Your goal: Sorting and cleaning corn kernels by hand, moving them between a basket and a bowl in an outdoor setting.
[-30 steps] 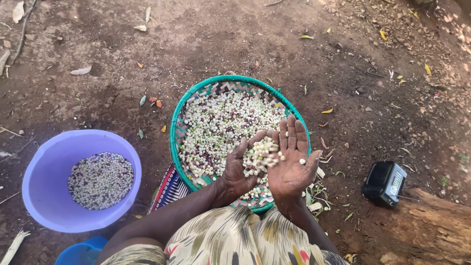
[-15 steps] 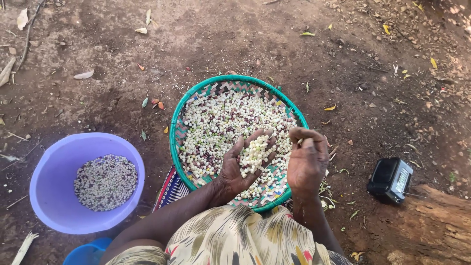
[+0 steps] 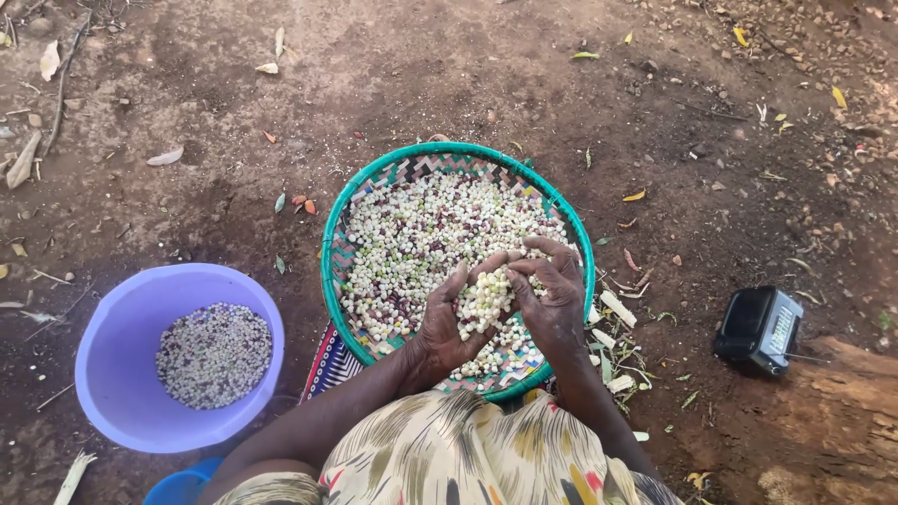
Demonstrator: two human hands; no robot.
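Far out to the left of my left hand I see a lilac plastic basin [image 3: 112, 374] on the bare dirt, with a shallow layer of mixed pale and dark beans [image 3: 214, 354] in its bottom. Just below it, a blue container's rim [image 3: 182, 486] peeks in. My left hand [image 3: 447, 323] is cupped palm-up, fingers loosely curled, cradling a heap of pale shelled beans [image 3: 485, 299]. Beneath and beyond both hands lies the woven tray with a green rim [image 3: 329, 243], spread with white, green and purple beans [image 3: 421, 234]. My right hand [image 3: 554, 297] sits just beside the left, fingers bent inward, their tips touching the heap. Near the right wrist, pale pod scraps [image 3: 613, 309] lie on the ground. Well out to the right of that hand stands a small black radio [image 3: 760, 329].
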